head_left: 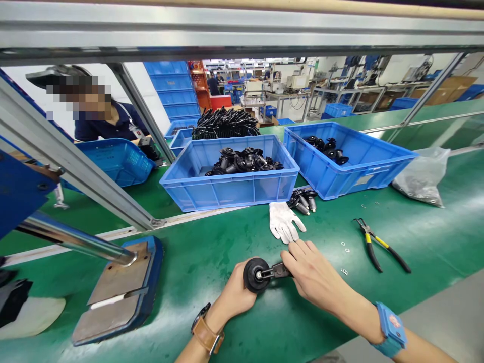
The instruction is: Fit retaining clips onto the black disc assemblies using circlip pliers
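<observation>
My left hand (239, 291) is closed around a black round part (251, 282) with a flanged disc and a small metal shaft end at its centre. Snap-ring pliers (280, 270) are gripped in my right hand (312, 272), their tips touching the part's centre. Whether a ring sits on the tips is too small to tell. Just beyond my right hand lies a white glove (284, 222). Small metal rings (344, 271) are scattered on the green table to the right, and a second pair of pliers (378, 246) with black and yellow handles rests there.
Two blue bins (230, 194) hold black parts, with several more parts (302, 200) before them. A plastic bag (425, 176) stands at right. A blue press base (117, 297) with a metal column occupies the left. Aluminium frame bars cross above; a person (109, 118) sits beyond.
</observation>
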The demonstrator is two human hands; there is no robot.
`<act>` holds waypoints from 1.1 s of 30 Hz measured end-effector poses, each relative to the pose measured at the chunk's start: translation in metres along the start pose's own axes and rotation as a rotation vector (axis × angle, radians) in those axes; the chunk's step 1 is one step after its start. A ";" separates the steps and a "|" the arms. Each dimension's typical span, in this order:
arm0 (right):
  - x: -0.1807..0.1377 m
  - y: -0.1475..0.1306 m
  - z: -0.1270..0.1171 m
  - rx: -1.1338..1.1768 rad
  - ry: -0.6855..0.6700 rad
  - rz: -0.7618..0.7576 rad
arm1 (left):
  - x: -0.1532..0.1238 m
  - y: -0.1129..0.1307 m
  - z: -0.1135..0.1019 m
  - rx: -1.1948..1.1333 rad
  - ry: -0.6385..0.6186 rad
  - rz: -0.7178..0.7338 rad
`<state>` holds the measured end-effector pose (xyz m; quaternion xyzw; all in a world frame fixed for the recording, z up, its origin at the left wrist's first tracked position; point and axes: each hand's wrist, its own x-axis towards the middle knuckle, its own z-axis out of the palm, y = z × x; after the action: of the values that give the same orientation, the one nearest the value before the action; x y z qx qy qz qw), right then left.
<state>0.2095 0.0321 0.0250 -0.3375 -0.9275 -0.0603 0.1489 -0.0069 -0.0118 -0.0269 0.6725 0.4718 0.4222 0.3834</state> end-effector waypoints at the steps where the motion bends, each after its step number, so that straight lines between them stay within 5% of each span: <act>1: -0.001 -0.001 0.000 0.005 -0.005 0.010 | 0.000 0.000 0.000 -0.001 0.001 -0.001; 33: -0.004 -0.001 0.006 -0.016 -0.032 0.026 | 0.001 0.000 0.002 -0.020 0.003 -0.027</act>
<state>0.2102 0.0300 0.0184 -0.3517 -0.9248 -0.0601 0.1320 -0.0046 -0.0107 -0.0275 0.6616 0.4772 0.4225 0.3951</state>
